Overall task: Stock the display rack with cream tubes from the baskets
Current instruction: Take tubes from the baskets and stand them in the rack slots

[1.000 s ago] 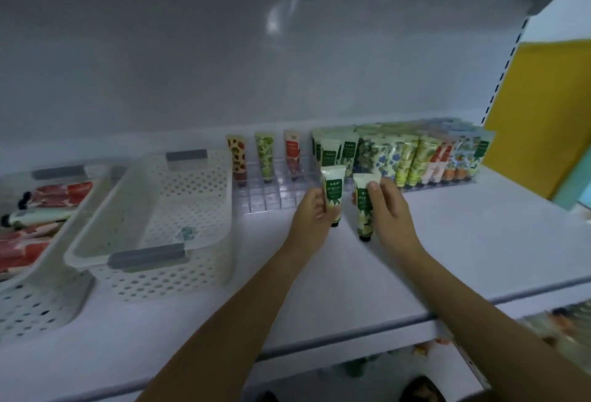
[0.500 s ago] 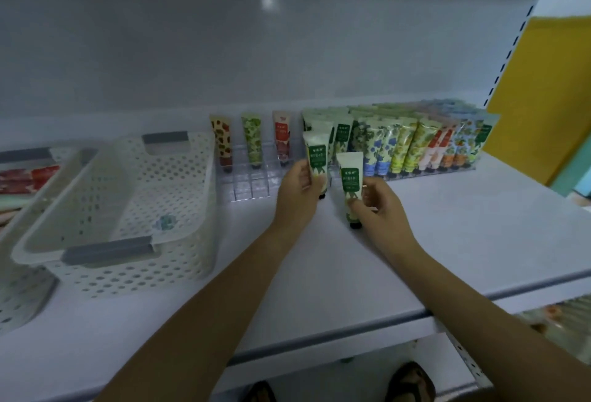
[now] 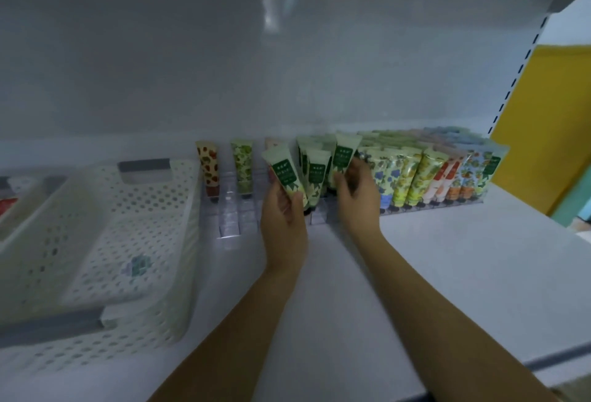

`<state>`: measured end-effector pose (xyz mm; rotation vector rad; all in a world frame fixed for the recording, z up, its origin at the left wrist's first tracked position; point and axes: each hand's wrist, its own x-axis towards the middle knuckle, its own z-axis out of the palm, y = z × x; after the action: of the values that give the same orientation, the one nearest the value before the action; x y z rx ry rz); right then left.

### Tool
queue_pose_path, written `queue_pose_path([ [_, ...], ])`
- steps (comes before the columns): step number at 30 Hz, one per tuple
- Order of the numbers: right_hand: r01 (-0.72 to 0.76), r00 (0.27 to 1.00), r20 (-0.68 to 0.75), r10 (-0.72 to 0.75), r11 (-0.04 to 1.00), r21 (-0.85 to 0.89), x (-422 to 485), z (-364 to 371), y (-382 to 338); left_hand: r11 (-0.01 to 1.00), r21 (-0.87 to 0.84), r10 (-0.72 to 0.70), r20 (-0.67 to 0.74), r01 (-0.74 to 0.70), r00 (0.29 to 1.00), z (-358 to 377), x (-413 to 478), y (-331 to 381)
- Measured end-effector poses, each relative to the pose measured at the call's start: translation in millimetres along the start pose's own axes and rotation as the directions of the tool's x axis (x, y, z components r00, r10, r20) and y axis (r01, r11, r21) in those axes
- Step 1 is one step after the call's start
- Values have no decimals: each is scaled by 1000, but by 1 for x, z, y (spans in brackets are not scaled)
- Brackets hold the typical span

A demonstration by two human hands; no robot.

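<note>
A clear display rack point(image 3: 230, 219) stands at the back of the white shelf; its right part is packed with patterned cream tubes point(image 3: 412, 177). My left hand point(image 3: 283, 209) grips a pale green cream tube point(image 3: 283, 168) with a dark green label, tilted left, over the rack's middle slots. My right hand point(image 3: 355, 200) holds a second green-label tube point(image 3: 342, 158) upright among the green tubes in the rack. Three single tubes stand at the rack's left, among them a spotted tube point(image 3: 209, 168) and a leafy green tube point(image 3: 243, 164).
A white perforated basket point(image 3: 153, 241) with grey handles sits left of the rack, holding only a small sticker. A second basket point(image 3: 19, 190) with red tubes shows at the far left edge. A yellow panel point(image 3: 543, 120) stands at the right. The shelf's front edge point(image 3: 543, 363) runs below my arms.
Both hands have moved forward from the shelf front to the rack, carrying their tubes. The right tube now stands among the green tubes. The view has shifted closer.
</note>
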<state>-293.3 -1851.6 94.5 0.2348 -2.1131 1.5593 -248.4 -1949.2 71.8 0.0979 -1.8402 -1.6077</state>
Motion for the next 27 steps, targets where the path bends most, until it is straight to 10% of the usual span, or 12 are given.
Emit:
queue_pose_path([
  [11, 70, 994, 99, -49, 974, -215, 1, 12, 33, 999, -28, 31, 132, -28, 991, 13, -6, -3],
  [19, 158, 986, -44, -161, 986, -55, -11, -5, 5, 996, -34, 81, 185, -76, 979, 12, -6, -7],
  [27, 205, 969, 138, -206, 979, 20, -17, -11, -5, 994, -21, 107, 313, -106, 944, 14, -5, -10],
])
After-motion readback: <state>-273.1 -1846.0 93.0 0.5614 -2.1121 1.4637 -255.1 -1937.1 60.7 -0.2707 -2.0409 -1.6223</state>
